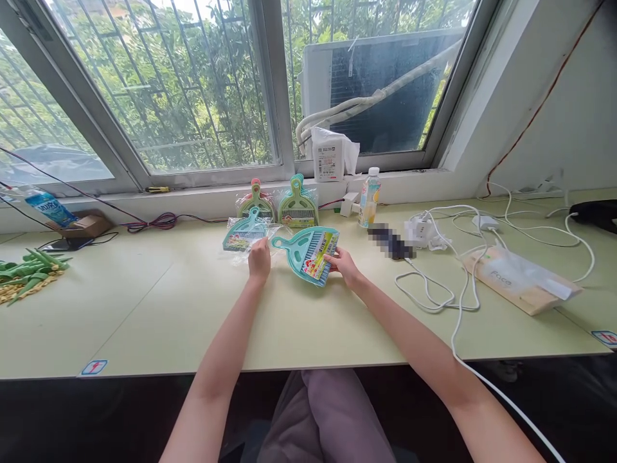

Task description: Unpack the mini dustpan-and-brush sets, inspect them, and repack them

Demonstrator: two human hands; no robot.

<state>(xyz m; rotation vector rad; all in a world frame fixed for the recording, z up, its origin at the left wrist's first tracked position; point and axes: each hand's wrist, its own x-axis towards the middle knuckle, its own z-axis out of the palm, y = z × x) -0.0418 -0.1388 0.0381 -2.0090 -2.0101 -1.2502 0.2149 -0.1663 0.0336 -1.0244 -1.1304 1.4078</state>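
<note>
Turquoise plastic fills the space between the two hands: a dustpan sits just right of the left hand, its looped handle pointing toward that hand's fingers, while its wide end meets the right hand. That right hand grasps the pan by its right edge, thumb over the bright label on the front. Striped bristles show beside the label. The pan is tilted over the table; whether its lower edge touches the surface, I cannot tell.

Fingers of the left hand are drawn together against clear film, but whether they pinch it is too small to tell. Just beyond that hand lies a second turquoise pan in plastic. Farther back, two green pans, one with a red handle and one with a turquoise handle, stand side by side near the wall. Right of them stands a bottle, well apart from the left hand.
</note>
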